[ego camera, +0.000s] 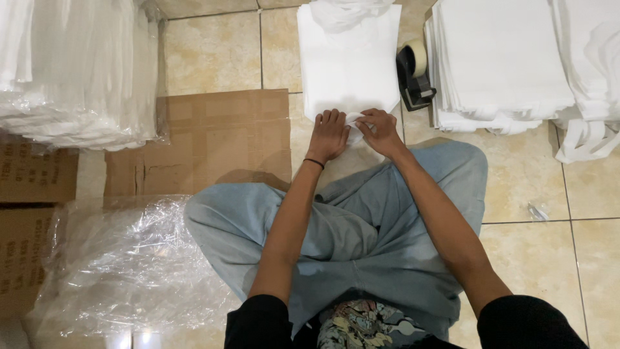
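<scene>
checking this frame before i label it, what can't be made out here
Head view only:
- White folded piece: its near edge is covered by the left hand and right hand.
- Tape dispenser: partly hidden by the white stack.
- Wrapped white bundle: cut off by the left and top edges.
- Clear plastic bag: contents unreadable through glare.

The floor (pixel 568 258) is made of large glossy beige ceramic tiles with thin dark joints, and it reflects a soft light from above. A flattened brown cardboard sheet (pixel 213 139) lies on the tiles at the upper left. Beside it, at the left edge, stand brown cardboard boxes (pixel 26 213). A crumpled sheet of clear plastic film (pixel 123 258) covers the floor at the lower left. No wall or window is visible.
</scene>
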